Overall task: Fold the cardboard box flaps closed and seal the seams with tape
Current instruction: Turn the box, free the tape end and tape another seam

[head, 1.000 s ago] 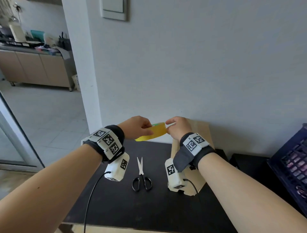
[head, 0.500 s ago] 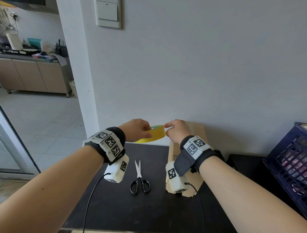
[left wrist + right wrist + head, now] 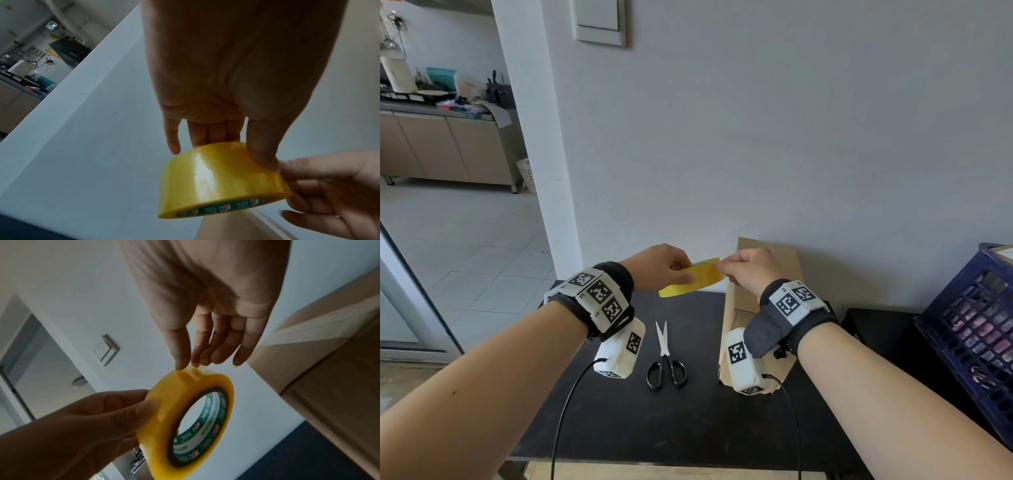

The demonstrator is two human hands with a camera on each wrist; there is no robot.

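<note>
the left hand (image 3: 659,267) holds the yellow tape roll (image 3: 697,279) up above the far tabletop (image 3: 688,411). the right hand (image 3: 751,270) fingers (image 3: 180,360) pinch at its edge, maybe lifting the tape end. the cardboard box (image 3: 760,260) stands just right. next, pull tape out.
</note>
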